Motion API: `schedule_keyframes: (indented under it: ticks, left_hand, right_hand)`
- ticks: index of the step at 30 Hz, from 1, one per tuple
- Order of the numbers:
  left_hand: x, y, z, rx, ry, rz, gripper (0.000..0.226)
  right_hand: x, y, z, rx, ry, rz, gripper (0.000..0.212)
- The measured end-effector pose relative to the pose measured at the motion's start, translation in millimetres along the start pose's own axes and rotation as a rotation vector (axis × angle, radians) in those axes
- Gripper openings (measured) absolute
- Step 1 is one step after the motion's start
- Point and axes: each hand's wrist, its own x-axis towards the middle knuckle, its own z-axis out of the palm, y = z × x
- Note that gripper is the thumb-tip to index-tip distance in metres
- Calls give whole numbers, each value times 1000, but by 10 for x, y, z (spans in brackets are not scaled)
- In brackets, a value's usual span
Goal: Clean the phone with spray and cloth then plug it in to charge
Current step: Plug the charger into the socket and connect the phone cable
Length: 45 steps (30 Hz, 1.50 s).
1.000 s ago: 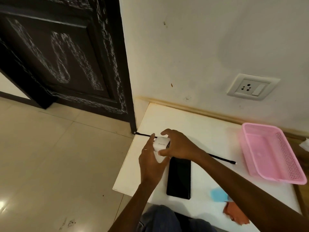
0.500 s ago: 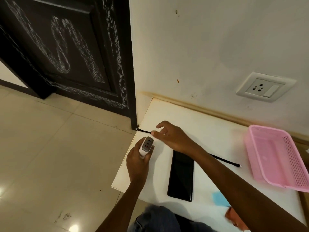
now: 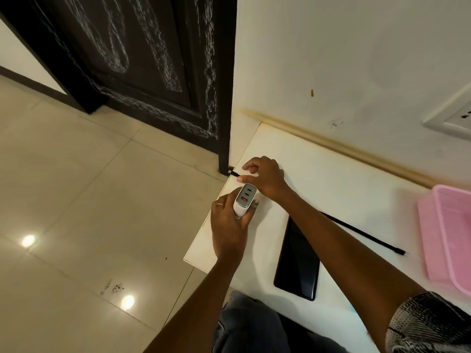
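Centre of the frame: the left hand [image 3: 228,230] grips a white charger [image 3: 244,200], fingers curled round its body, thumb on the right side. The charger's grey port face points up toward the camera, two dark slots and one red one showing. A ring sits on one finger of that hand.

Just above it, the right hand [image 3: 265,175] reaches across to the table's upper left corner. Thumb and forefinger close together on the near end of the black cable [image 3: 356,231], right behind its plug, which pokes out past the table [image 3: 318,174] edge toward the door frame. The other fingers arch loosely above. The plug tip and the charger's ports are near each other but apart.

The cable passes under the right forearm and comes out lower right, running across the white table to its other plug, just beside the pink basket [image 3: 448,240] at the right edge of the frame.

The phone [image 3: 297,263] lies flat, dark screen up, in the lower middle of the table, partly crossed by the right forearm, not connected to anything.

Upper right edge: a white wall socket [image 3: 453,121], cut off by the frame. Upper left: a dark door [image 3: 142,59] with whitish scuffs, above a pale tiled floor [image 3: 76,200].
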Motion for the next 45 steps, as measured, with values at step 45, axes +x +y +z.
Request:
schedule_keyframes:
  ticks: [45]
  left_hand:
    - [-10, -3, -9, 133, -45, 110, 44]
  right_hand:
    - [-1022, -362, -619, -397, 51, -281, 15]
